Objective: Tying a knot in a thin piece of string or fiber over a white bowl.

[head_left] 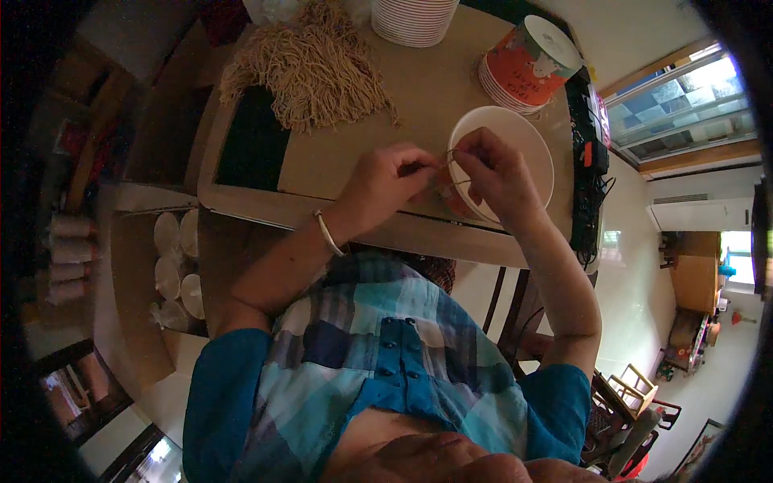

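My left hand (386,183) and my right hand (498,171) are close together near the table's front edge, each with its fingers pinched. Between them runs a thin tan cord (461,183), with both hands closed on it. Just behind and beneath my right hand is a large paper bucket (527,141), white inside and orange outside, its mouth facing up. My right wrist and fingers overlap its rim. Some of the cord is hidden by the fingers. A heap of similar tan cords (310,72) lies at the far left of the table.
At the far right is an upside-down stack of orange and green paper buckets (535,60). Another stack of white buckets (412,20) stands at the back. Black cables (592,193) run along the table's right edge. A cardboard box (145,298) with white cones sits lower left.
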